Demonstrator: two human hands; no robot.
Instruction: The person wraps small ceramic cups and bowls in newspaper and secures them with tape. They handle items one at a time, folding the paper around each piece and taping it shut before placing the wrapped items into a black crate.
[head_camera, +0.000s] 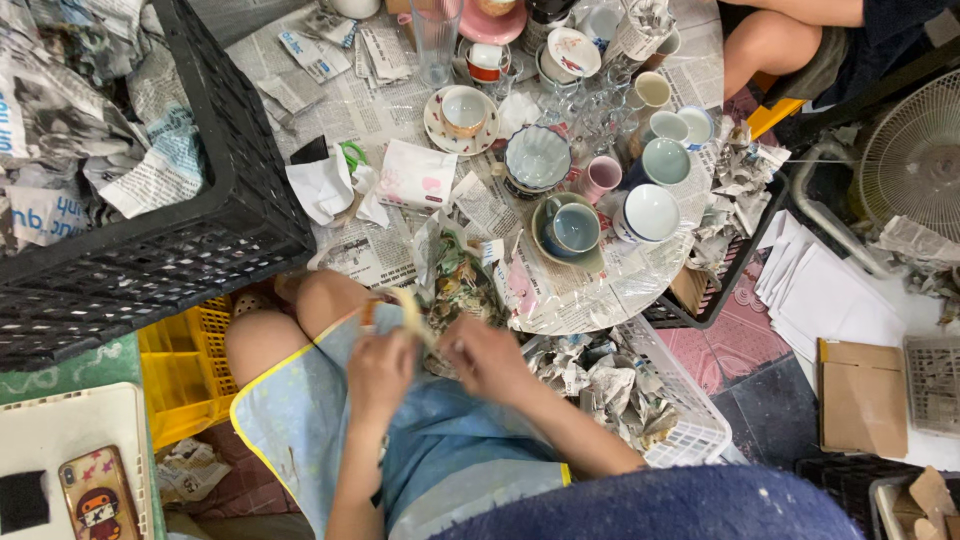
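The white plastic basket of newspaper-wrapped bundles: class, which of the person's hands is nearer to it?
Right. The right hand is just left of the white plastic basket, close to its wrapped bundles. The left hand lies farther left, over the blue apron, with the right hand between it and the basket.

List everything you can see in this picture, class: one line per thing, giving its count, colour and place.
Table: one, round, covered in newspaper, centre.
Cups and mugs: many, mostly white, blue and pink, on the table's right half.
Saucer with cup: one, white with patterned rim, upper centre.
Black crate: one, holding crumpled newspaper, upper left.
Yellow crate: one, left, beside the knee.
White basket: one, with paper-wrapped bundles, lower right of centre.
Phone: one, in a cartoon-patterned case, bottom left.
Fan: one, white, right edge.
Cardboard box: one, brown, lower right.
Left hand: blurred, on a paper-wrapped item over the lap.
Right hand: blurred, on the same item.
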